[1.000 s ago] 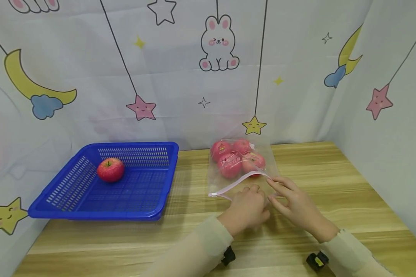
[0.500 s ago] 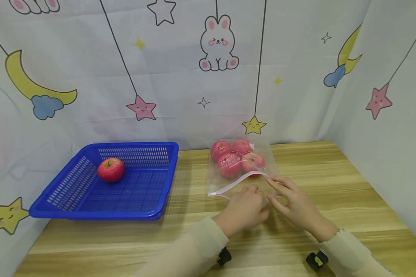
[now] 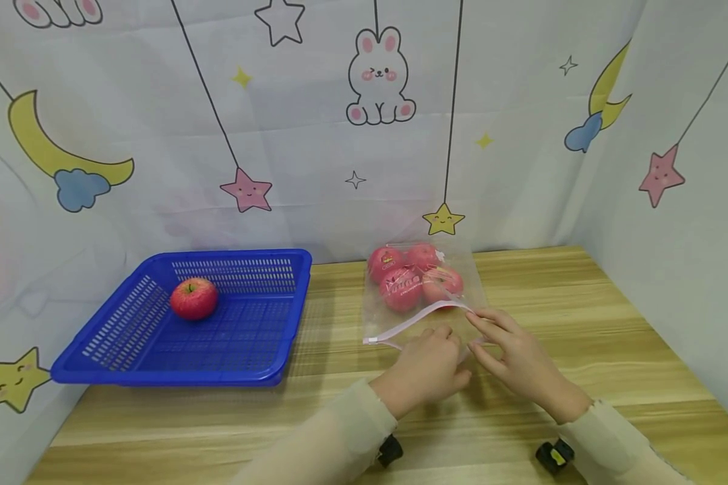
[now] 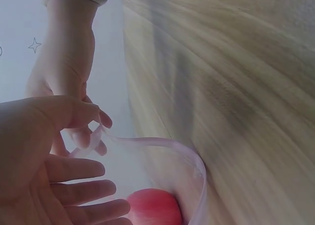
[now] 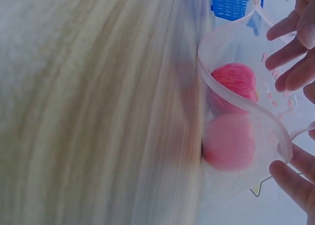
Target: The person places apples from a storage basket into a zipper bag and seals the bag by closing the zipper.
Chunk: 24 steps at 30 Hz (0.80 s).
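A clear zip bag (image 3: 373,316) with a pink zip strip lies at the back of the table, several red apples (image 3: 402,288) inside. Its mouth gapes toward the person. My right hand (image 3: 524,364) pinches the strip at the mouth's right side between thumb and fingers, as the right wrist view shows. Over the mouth's near side is my left hand (image 3: 427,370). In the left wrist view the fingers (image 4: 86,190) of that hand are spread and hold nothing, its thumb close by the right hand's fingertips. A white slider (image 3: 373,339) sits at the strip's left end.
To the left stands a blue plastic basket (image 3: 243,337) with one red apple (image 3: 194,298) in it. A patterned cloth (image 3: 309,121) hangs behind the wooden table (image 3: 582,323) and along its sides.
My left hand and forearm have shifted slightly to the left. The right hand, the zip bag and the basket have stayed in place.
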Each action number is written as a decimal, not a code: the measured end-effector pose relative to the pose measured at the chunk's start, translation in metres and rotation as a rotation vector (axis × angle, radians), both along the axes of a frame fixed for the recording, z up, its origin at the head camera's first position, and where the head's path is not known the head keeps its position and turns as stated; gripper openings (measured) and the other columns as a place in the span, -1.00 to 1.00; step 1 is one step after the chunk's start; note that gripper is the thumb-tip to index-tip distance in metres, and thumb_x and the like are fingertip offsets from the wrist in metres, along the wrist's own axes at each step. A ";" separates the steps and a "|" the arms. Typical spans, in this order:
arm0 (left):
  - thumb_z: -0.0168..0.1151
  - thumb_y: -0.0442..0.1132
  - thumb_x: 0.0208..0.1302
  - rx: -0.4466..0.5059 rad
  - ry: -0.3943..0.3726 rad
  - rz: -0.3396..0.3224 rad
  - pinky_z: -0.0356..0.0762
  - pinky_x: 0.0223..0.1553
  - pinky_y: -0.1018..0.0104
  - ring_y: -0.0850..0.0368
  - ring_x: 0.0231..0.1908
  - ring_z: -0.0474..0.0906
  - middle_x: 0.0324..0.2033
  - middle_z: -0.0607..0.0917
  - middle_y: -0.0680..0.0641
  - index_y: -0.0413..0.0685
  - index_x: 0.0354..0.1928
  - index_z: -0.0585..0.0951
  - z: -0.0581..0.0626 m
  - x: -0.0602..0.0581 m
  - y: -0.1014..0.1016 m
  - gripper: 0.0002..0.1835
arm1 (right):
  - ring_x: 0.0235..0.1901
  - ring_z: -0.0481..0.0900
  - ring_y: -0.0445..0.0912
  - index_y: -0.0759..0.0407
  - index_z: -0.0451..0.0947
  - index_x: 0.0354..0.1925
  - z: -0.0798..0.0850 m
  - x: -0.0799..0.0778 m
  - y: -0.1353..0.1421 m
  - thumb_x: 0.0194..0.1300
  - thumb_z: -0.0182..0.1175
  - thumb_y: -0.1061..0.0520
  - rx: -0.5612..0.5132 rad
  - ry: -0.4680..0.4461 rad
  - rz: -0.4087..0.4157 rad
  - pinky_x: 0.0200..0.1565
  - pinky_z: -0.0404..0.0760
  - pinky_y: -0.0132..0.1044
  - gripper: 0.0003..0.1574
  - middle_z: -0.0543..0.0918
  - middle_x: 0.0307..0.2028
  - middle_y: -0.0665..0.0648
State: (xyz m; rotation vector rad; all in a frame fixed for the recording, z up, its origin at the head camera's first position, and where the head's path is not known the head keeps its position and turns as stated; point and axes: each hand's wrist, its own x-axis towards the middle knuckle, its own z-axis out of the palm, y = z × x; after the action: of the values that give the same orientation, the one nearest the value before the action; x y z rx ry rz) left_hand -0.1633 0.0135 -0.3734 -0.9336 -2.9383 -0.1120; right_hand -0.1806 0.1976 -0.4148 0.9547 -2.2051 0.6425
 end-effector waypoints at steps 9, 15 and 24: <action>0.21 0.12 0.16 -0.011 -0.040 -0.009 0.59 -0.29 0.32 0.15 -0.23 0.54 -0.13 0.60 0.04 -0.04 -0.13 0.61 0.012 0.006 -0.003 -0.59 | -0.42 0.66 -0.13 0.35 0.51 0.10 0.000 -0.001 0.001 0.06 0.34 0.25 -0.005 -0.001 0.001 -0.34 0.58 -0.49 -0.41 0.53 -0.01 0.19; 0.22 0.09 0.17 0.013 -0.062 -0.025 0.56 -0.32 0.36 0.18 -0.23 0.56 -0.10 0.64 -0.02 -0.06 -0.20 0.61 0.018 0.007 -0.009 -0.63 | -0.43 0.67 -0.14 0.36 0.51 0.09 0.000 0.000 0.001 -0.02 0.36 0.30 -0.010 -0.014 -0.003 -0.37 0.58 -0.51 -0.36 0.53 -0.01 0.20; 0.22 0.06 0.16 0.070 -0.060 -0.042 0.51 -0.32 0.37 0.22 -0.34 0.51 -0.33 0.62 0.02 -0.11 -0.10 0.59 0.026 0.009 -0.018 -0.58 | -0.43 0.66 -0.15 0.37 0.52 0.07 0.001 -0.002 0.001 0.01 0.36 0.26 -0.003 0.018 -0.007 -0.32 0.58 -0.46 -0.40 0.55 -0.01 0.19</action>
State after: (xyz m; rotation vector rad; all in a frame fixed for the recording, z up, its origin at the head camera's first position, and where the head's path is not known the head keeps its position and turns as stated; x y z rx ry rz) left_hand -0.1541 -0.0049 -0.3478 -1.0000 -2.9480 -0.2483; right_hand -0.1824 0.1985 -0.4140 0.9471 -2.1904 0.6321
